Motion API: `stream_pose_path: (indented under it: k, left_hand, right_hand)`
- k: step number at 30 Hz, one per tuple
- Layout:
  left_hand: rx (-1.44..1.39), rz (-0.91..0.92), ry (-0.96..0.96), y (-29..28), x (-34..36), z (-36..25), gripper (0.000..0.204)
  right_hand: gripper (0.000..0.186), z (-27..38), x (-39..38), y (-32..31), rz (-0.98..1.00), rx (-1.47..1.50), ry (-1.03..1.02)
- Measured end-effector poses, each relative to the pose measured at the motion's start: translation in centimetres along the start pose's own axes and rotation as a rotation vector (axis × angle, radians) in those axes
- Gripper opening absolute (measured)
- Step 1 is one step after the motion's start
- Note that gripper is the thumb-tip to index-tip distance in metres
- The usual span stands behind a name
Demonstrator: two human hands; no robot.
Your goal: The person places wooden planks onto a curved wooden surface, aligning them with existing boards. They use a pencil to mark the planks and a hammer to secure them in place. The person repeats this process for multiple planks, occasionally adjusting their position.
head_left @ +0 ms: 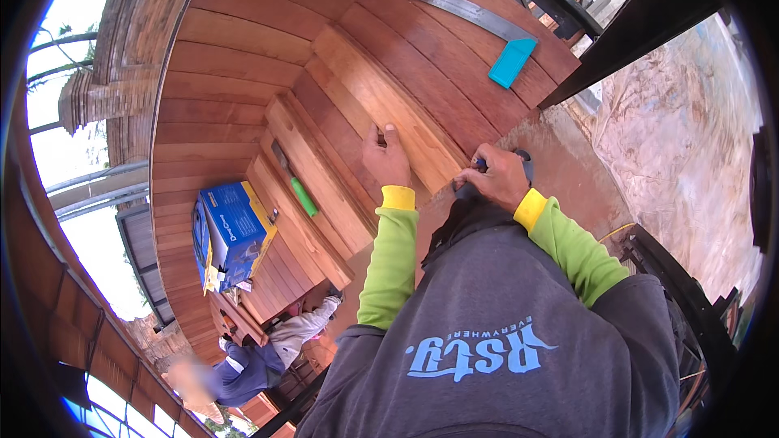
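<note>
A light-brown wooden board [361, 73] lies lengthwise over redder planks, its near end close to my body. My left hand [388, 160] is closed at the board's left edge near that end, thumb on top and the other fingers partly hidden. Beside the near right corner, my right hand [499, 176] is closed around a small dark-blue thing. Its kind cannot be made out, and part of it sits inside the fist. A try square [511, 63] with a teal handle and metal blade rests on the planks farther right.
To the left, a green-handled tool [303, 197] lies on a stepped wooden ledge. A blue and yellow box [234, 227] stands beyond it. Another person [251, 369] works at the lower left. Black metal beams [641, 24] border the right side, with a stained ground sheet [682, 138] below.
</note>
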State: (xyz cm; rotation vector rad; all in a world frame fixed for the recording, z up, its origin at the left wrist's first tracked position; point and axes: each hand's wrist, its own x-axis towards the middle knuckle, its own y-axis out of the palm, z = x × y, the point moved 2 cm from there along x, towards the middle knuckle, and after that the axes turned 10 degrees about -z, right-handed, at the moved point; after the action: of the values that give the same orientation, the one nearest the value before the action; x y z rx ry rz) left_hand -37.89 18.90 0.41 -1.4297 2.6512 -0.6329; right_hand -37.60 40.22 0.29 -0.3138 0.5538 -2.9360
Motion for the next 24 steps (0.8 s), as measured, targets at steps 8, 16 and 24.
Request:
stream_pose_path:
  k: [8,16,24]
  left_hand:
    - [0.008,0.085,0.06,0.4,-1.2,-0.3,0.028]
    - [0.031,0.076,0.05,0.6,-0.9,0.7,0.029]
    - [-0.043,0.098,0.013,0.6,-0.9,0.8,0.025]
  right_hand:
    - [0.039,-0.9,-0.1,0.0,0.003,0.052,0.098]
    - [0.036,-1.2,0.0,0.1,0.023,0.031,0.091]
    - [0.036,-1.1,0.2,0.0,0.048,0.039,0.072]
